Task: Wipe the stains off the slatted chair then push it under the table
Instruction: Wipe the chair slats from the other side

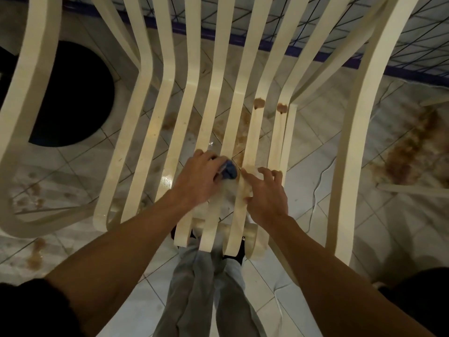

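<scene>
Wiping is the step in hand, and it is not finished. The slatted chair (211,132) stands close in front of the person. The left hand (198,177) is over the chair's middle seat slats near the front edge, its grip closed round a bunched blue and white cloth (229,170) and pressing it down. The right hand (266,193) rests just beside it on the next slats, grip spread, fingers loosely bent and pinching nothing. Two brown stains (259,102) sit farther back on the chair's seat, where it bends up into the back, with faint streaks running forward from them. The next move calls for carrying the cloth back along those slats. The blue-edged frame (340,57) beyond the chair may be the desk, though the view is too poor to be sure.
</scene>
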Demonstrator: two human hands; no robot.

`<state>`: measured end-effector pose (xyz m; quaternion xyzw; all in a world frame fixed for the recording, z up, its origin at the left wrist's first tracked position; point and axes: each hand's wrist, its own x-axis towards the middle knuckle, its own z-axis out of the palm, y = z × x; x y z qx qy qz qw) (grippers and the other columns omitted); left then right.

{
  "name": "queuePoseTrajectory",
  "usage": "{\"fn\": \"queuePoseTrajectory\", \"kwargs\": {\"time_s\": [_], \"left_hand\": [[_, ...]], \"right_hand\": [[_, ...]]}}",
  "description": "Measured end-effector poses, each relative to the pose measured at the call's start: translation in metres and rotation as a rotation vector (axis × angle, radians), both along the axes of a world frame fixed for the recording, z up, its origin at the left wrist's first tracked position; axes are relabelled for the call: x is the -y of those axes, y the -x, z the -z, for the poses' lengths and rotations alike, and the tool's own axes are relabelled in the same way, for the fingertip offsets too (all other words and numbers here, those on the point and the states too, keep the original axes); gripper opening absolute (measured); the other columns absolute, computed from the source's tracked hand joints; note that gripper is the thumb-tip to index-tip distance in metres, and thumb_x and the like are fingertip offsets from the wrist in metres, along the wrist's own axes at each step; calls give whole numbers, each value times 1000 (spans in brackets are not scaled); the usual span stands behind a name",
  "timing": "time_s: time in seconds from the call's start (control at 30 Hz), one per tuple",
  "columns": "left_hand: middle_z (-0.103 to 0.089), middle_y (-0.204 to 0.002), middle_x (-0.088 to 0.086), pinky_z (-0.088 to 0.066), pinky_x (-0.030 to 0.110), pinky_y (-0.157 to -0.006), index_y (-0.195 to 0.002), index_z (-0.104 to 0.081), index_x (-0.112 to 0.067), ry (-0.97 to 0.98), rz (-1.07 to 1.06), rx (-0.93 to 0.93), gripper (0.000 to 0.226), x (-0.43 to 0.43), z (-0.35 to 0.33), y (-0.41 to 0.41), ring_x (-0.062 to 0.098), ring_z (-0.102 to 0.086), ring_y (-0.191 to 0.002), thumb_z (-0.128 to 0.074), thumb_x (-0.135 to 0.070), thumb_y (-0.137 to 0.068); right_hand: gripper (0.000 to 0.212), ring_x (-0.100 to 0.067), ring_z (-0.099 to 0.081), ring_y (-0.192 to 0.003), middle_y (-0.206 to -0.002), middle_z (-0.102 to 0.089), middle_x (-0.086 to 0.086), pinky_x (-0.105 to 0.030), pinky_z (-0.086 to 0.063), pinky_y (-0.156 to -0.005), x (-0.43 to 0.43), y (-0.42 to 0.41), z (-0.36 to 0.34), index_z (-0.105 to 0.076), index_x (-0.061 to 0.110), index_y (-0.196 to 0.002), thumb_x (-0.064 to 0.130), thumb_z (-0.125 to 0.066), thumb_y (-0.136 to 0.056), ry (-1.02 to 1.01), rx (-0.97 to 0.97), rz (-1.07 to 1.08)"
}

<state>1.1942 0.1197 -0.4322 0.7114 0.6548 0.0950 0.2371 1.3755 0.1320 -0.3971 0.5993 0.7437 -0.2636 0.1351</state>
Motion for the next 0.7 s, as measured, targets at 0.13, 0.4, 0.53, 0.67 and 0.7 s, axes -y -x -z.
{"fn": "queuePoseTrajectory", "kwargs": {"time_s": [0.13,0.4,0.53,0.67,0.7], "left_hand": [[-61,-108,7,-47,46,-84,-118,-62,-17,22,9,-2,35,-16,7,2,30,-55,-96,-65,-18,-83],[-63,-101,-1,-48,33,-86,-105,-67,-21,215,169,207,25,26,-16,13,18,-57,-92,-65,-14,-81],[-65,-104,3,-51,35,-93,-113,-67,-19,228,-108,316,32,-27,-15,22,17,-61,-98,-71,-15,-81],[-67,-108,2,-50,36,-94,-114,-66,-20,60,-200,387,34,-86,-25,23,18,-62,-104,-71,-16,-81],[-67,-108,4,-50,36,-93,-115,-66,-18,23,-195,356,34,-100,-28,21,19,-61,-103,-72,-14,-82]], "right_hand": [[67,-28,-23,-138,-151,-34,-2,-44,-43,-104,-1,0,0,-40,34,-146,20,-70,-88,6,-3,16],[60,-27,-30,-132,-148,-35,-3,-37,-40,-105,-16,2,2,-51,29,-137,10,-72,-84,29,-121,191],[41,-20,-42,-124,-137,-47,2,-28,-46,-101,-44,10,-26,-57,26,-130,11,-61,-91,-54,-310,282],[34,-11,-47,-125,-132,-56,6,-5,-28,-95,-90,9,-88,-63,24,-125,9,-57,-94,-320,-482,214],[33,-11,-47,-125,-131,-56,6,-4,-27,-96,-102,6,-103,-63,24,-124,9,-57,-95,-389,-496,198]]}}
